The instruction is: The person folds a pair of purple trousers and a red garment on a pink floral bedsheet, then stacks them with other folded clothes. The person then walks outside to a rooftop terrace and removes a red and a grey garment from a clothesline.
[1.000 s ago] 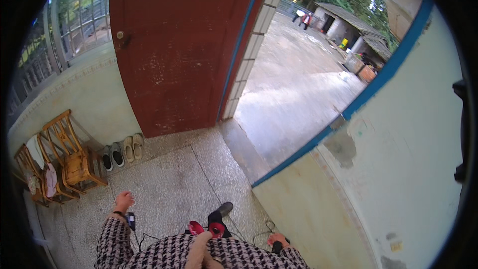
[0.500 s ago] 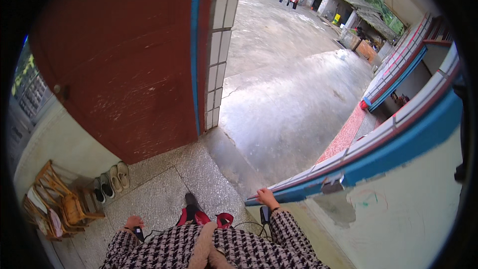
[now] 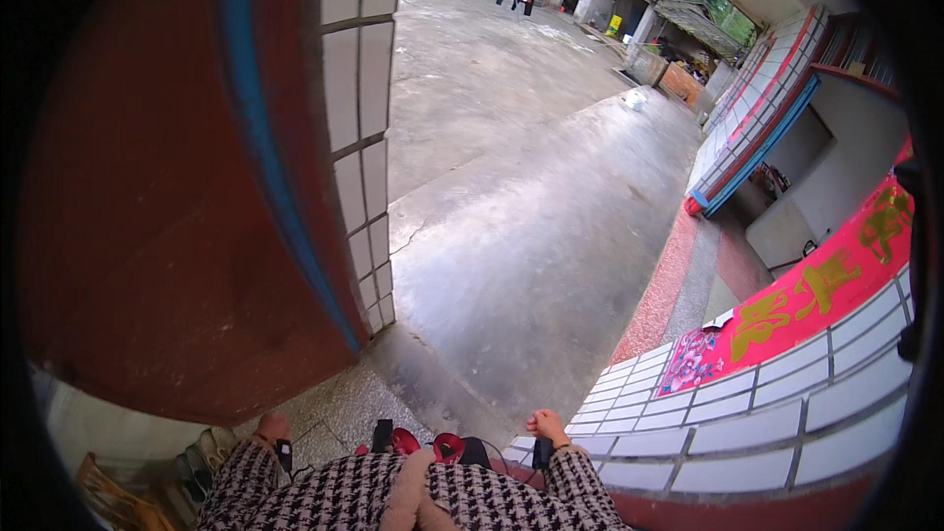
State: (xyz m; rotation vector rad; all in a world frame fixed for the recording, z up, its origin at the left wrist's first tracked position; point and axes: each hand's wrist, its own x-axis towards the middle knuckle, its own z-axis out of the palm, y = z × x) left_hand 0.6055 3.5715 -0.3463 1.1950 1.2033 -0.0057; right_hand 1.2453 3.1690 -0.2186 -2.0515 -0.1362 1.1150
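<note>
Head view: the left hand [image 3: 272, 427] hangs loosely curled by the red door [image 3: 177, 236], a small black device [image 3: 284, 453] at its wrist. The right hand [image 3: 547, 425], fingers curled on nothing, is just beside the tiled wall [image 3: 747, 413]. Since half a second ago, the view has swung right: the wall fills more and the shoes [image 3: 202, 452] sit lower.

Long red banner [image 3: 806, 300] with gold characters, right tiled wall

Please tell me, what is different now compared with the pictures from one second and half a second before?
The view has swung right and forward: the red door now fills the left, the shoe rack has slid to the lower left edge, and the wet courtyard opens ahead. The left hand and right hand stay low and apart, holding nothing visible.
</note>
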